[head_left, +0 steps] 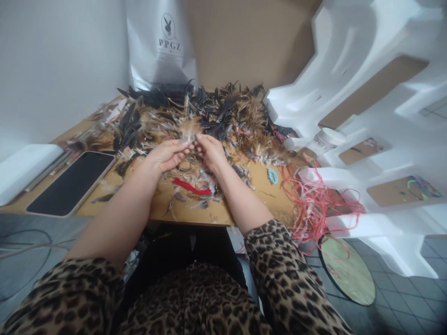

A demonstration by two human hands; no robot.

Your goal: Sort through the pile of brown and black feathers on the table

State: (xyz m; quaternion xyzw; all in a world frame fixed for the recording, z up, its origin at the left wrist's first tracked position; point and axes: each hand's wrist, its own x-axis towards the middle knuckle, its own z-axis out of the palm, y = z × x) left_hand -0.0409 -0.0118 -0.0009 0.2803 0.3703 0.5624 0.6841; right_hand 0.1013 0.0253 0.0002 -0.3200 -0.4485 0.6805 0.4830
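Note:
Close together over the table, my left hand (171, 154) and my right hand (209, 151) pinch the base of a small tan feather bunch (190, 128). Its fluffy tips fan upward, away from me. Behind and around my hands spreads a heap of black feathers (223, 114) and brown feathers (249, 109). Below my fingers lies a strip of red material (192, 186), with loose feather scraps about it. The very tips of my fingers overlap the bunch's base, so the exact grip is partly hidden.
A dark-screened phone (71, 183) lies at the left beside a white box (30, 170). Tangled pink strings (317, 200) hang over the table's right edge. A blue ring (272, 176), a white-lidded jar (328, 139), white foam packing (349, 70) and a white bag (160, 51) surround the work area.

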